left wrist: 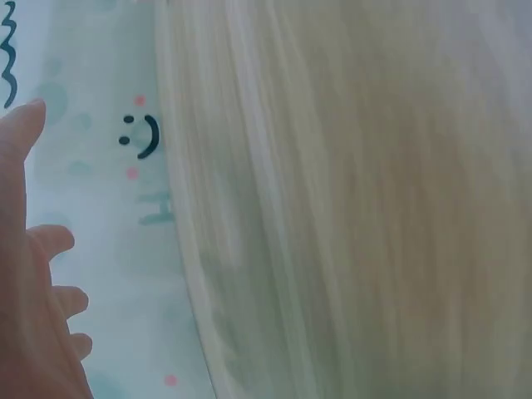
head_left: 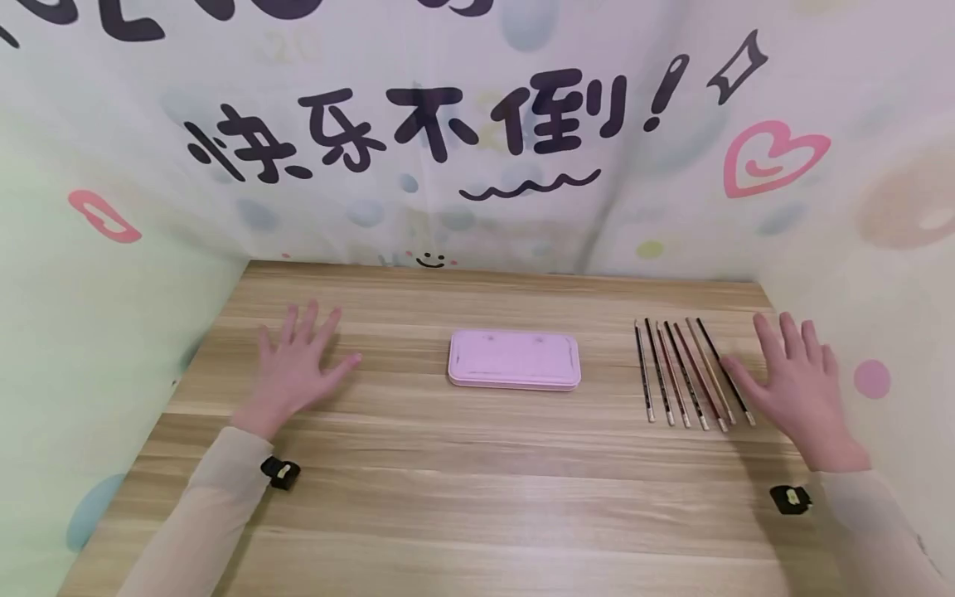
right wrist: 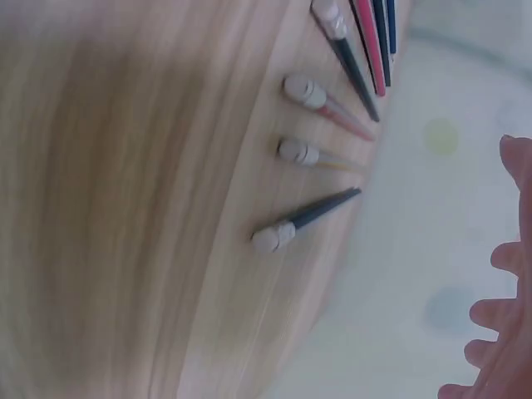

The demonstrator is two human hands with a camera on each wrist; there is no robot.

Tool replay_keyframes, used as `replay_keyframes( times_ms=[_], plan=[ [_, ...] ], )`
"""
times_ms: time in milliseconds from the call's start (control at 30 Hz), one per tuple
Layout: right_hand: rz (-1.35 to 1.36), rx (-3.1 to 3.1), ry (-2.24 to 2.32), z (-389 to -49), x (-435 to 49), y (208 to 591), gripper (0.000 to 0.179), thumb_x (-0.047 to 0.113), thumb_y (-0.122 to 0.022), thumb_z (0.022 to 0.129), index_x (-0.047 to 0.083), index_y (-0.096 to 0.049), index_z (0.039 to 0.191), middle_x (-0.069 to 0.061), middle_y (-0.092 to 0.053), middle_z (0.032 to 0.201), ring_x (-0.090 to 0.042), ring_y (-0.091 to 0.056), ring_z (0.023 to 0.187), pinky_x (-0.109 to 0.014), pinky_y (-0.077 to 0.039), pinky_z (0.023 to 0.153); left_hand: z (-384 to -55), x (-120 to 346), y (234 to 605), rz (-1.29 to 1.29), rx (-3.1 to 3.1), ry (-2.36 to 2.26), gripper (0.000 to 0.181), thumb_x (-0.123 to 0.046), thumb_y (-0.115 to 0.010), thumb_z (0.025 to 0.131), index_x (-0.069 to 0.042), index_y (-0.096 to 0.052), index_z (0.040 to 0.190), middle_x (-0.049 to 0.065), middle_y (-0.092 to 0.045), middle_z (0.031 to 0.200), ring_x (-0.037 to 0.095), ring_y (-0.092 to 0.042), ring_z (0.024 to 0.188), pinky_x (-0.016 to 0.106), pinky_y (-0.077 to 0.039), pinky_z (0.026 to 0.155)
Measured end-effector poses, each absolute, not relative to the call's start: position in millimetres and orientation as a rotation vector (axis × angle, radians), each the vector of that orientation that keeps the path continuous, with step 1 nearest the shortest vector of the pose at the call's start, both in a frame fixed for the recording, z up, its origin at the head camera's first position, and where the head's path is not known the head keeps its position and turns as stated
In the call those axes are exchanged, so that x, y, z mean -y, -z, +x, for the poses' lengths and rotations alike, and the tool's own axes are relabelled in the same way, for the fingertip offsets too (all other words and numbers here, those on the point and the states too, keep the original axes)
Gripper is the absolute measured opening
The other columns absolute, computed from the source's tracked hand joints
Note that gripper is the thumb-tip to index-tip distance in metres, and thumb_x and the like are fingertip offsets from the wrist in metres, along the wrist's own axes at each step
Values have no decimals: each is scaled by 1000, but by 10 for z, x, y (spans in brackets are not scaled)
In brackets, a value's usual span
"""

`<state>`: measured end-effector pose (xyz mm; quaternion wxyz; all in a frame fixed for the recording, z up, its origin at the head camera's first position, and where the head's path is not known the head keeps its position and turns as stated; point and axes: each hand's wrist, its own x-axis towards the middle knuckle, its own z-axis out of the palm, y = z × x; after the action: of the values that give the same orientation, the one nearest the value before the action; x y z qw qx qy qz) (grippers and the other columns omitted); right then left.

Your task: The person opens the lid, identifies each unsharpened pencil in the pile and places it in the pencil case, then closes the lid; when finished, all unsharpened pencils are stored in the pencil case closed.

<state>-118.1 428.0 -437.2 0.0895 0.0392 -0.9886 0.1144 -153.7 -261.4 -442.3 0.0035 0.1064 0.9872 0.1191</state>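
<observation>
My left hand [head_left: 297, 369] is over the left part of the wooden table, fingers spread and straight, holding nothing. On the right side my right hand [head_left: 802, 390] is spread in the same way, its thumb overlapping the rightmost pencil in the head view. Several pencils [head_left: 677, 373] lie side by side there, dark, red and tan, with their eraser ends towards me. The right wrist view shows the white eraser of a dark pencil [right wrist: 312, 212] close up. Between the hands lies a closed pink pencil case [head_left: 515, 358], flat and rounded at the corners.
The wooden table [head_left: 477, 497] ends at a printed cloth [head_left: 418, 224] at the back, and pale cloth stands along both sides. A small black wrist device [head_left: 281, 473] sits at the left sleeve, another black device [head_left: 791, 499] at the right sleeve.
</observation>
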Motion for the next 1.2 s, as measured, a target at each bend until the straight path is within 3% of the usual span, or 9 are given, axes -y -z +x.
replay_keyframes(
  times_ms=[233, 400, 500, 867, 1200],
  plan=[
    [205, 2907, -384, -1198, -4119, 4328, 81, 46, -58, 103, 4, -24, 163, -38, -20, 163, -59, -10, 152, -80, -14, 112, -1507, 2446, 4447, 435, -3137, -483, 88, -64, -54, 99, -12, -29, 164, 27, -21, 168, 51, -13, 155, 80, -4, 116],
    [269, 2901, -327, -1233, -3977, 4307, 81, 49, -59, 103, 0, -29, 160, -40, -29, 157, -59, -18, 149, -77, -18, 114, -1479, 2301, 4477, 511, -3124, -642, 84, -55, -62, 98, -6, -36, 160, 28, -35, 161, 52, -30, 147, 77, -21, 114],
    [292, 2879, -322, -1239, -3887, 4299, 80, 49, -61, 101, -1, -34, 157, -39, -34, 155, -59, -23, 147, -76, -21, 113, -1452, 2214, 4486, 540, -3097, -727, 82, -52, -65, 98, -3, -38, 159, 29, -39, 158, 52, -35, 143, 75, -25, 113],
    [399, 2781, -358, -1219, -3570, 4263, 74, 46, -68, 97, -2, -47, 150, -36, -48, 146, -59, -36, 139, -75, -32, 107, -1414, 1994, 4544, 575, -3049, -775, 85, -50, -70, 96, -5, -35, 160, 26, -40, 158, 48, -36, 145, 72, -27, 116],
    [487, 2771, -340, -1245, -3327, 4279, 74, 42, -71, 95, -4, -49, 149, -35, -51, 143, -57, -41, 136, -73, -36, 105, -1422, 1798, 4558, 581, -3015, -793, 92, -52, -71, 95, -5, -30, 163, 24, -38, 161, 46, -35, 147, 69, -26, 118]
  ],
)
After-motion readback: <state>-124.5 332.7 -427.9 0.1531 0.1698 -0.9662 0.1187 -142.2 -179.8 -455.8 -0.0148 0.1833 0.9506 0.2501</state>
